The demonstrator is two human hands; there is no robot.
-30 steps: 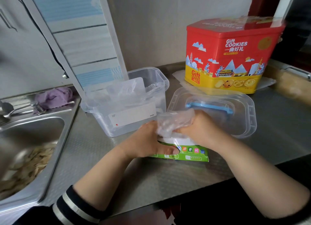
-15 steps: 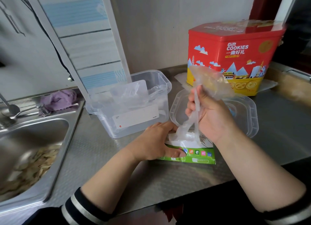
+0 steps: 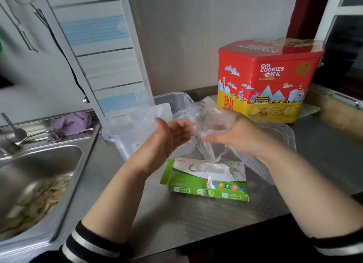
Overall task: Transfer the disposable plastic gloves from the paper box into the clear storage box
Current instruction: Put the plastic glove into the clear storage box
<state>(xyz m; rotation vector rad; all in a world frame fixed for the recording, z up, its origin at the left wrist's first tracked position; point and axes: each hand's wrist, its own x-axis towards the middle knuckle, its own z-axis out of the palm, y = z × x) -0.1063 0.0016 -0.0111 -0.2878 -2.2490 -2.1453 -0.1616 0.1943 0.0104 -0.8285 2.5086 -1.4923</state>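
Your right hand (image 3: 238, 134) grips a bunch of clear plastic gloves (image 3: 208, 121), lifted above the paper box (image 3: 206, 179) so the thin film comes free of its oval slot; a tail of film hangs down toward that opening. Your left hand (image 3: 169, 137) is raised beside the bunch, fingers loosely curled at its edge, though you cannot tell from here whether they pinch the film or only steady it. The paper box lies flat near the front edge of the counter (image 3: 176, 223), unheld, with more gloves showing through the slot. The clear storage box (image 3: 141, 129) stands just behind your left hand, open, with crumpled film already inside, so the carry looks short. Its lid (image 3: 282, 137) lies upturned under your right wrist, in front of the red cookie tin (image 3: 269, 78).
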